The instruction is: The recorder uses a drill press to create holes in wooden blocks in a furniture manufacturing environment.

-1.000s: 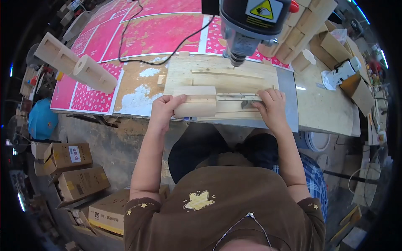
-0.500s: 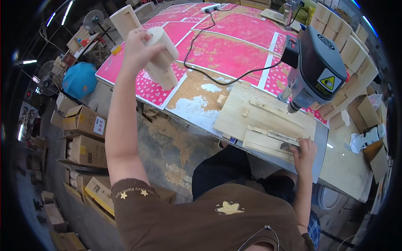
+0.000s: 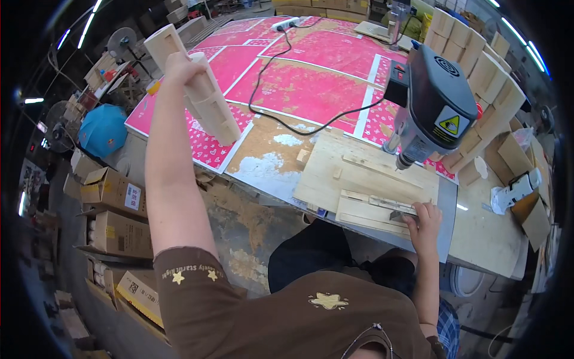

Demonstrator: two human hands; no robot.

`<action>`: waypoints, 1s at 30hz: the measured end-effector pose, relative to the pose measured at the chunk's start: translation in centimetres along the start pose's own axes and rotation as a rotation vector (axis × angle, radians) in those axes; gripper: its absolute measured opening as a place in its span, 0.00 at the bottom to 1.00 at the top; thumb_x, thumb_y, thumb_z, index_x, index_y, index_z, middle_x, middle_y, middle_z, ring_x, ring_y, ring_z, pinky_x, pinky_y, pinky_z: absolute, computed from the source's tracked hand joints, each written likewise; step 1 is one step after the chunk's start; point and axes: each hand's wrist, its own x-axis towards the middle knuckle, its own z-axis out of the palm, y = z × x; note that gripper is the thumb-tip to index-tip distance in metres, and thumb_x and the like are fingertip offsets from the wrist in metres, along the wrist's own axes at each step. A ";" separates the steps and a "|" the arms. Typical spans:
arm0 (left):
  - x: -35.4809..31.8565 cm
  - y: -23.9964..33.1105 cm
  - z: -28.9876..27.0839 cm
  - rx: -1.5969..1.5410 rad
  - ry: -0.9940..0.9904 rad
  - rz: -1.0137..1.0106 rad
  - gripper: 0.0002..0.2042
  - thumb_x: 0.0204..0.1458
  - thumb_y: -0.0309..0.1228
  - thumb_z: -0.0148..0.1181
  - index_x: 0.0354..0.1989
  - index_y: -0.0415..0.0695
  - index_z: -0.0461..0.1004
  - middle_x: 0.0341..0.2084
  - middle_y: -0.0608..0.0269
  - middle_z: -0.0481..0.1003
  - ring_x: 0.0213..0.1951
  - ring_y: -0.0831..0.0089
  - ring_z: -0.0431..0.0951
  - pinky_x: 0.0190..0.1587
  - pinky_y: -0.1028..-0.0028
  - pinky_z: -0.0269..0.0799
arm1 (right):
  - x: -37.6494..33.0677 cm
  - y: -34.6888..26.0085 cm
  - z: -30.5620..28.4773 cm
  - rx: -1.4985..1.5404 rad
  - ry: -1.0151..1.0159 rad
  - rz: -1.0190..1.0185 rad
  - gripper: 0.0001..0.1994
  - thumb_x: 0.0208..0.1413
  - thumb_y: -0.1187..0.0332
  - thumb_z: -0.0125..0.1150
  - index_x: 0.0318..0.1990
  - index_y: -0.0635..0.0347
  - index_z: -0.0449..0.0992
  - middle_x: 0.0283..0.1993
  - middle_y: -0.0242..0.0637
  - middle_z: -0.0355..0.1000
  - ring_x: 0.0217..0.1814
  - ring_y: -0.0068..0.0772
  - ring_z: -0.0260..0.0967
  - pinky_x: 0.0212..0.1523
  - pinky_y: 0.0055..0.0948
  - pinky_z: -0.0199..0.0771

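Observation:
My left hand (image 3: 183, 69) is reached out over the far left of the table, its fingers curled at the top of a pale wooden cylinder (image 3: 206, 87) with a slot cut into it. Its fingertips are partly hidden. Another cylinder (image 3: 220, 122) stands against it on the near side, and a further slotted one (image 3: 164, 45) rises beyond the hand. On the right, my right hand (image 3: 426, 222) pinches a small grey metal piece (image 3: 399, 216) at the wooden jig (image 3: 368, 210). The jig's strips lie on a plywood board (image 3: 317, 173) below the drill press (image 3: 439, 99).
A black cable (image 3: 255, 90) runs across the pink-covered table (image 3: 287, 78) to a white power strip (image 3: 285, 24). More slotted wooden pieces (image 3: 490, 113) are stacked at right. Cardboard boxes (image 3: 116, 194) and a blue umbrella (image 3: 103, 130) stand at left. White powder (image 3: 260, 167) lies near the board.
My left hand has lowered the wooden cylinder in among the others and shifted slightly left. My right hand stays at the jig with the metal piece. The whole view has shifted slightly.

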 end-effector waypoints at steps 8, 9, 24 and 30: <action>-13.6 8.5 9.1 -0.249 0.312 0.647 0.27 0.42 0.34 0.67 0.50 0.35 0.66 0.43 0.44 0.70 0.47 0.50 0.69 0.50 0.60 0.63 | -0.3 1.4 0.3 -0.052 0.074 0.021 0.18 0.36 0.65 0.69 0.38 0.56 0.72 0.35 0.37 0.66 0.42 0.44 0.61 0.46 0.41 0.57; -17.7 10.1 10.4 -0.360 0.075 0.637 0.27 0.41 0.31 0.68 0.50 0.35 0.66 0.45 0.45 0.69 0.48 0.50 0.69 0.51 0.61 0.63 | -0.2 1.6 -0.1 -0.025 0.064 -0.007 0.19 0.37 0.66 0.68 0.39 0.57 0.72 0.35 0.38 0.66 0.41 0.45 0.61 0.44 0.40 0.57; -38.5 15.2 18.8 -0.619 -0.367 0.758 0.24 0.39 0.37 0.68 0.46 0.43 0.70 0.50 0.57 0.69 0.57 0.55 0.64 0.58 0.54 0.54 | 13.7 29.5 -3.6 -0.300 -0.060 0.529 0.44 0.31 0.55 0.73 0.60 0.58 0.61 0.61 0.46 0.61 0.64 0.45 0.57 0.61 0.40 0.59; -40.0 15.3 20.5 -0.739 -0.338 0.772 0.21 0.41 0.37 0.65 0.45 0.45 0.69 0.49 0.59 0.68 0.59 0.58 0.62 0.57 0.54 0.55 | 6.7 39.6 -0.9 -0.445 0.082 0.474 0.40 0.37 0.56 0.68 0.61 0.57 0.60 0.61 0.49 0.58 0.64 0.48 0.54 0.63 0.41 0.55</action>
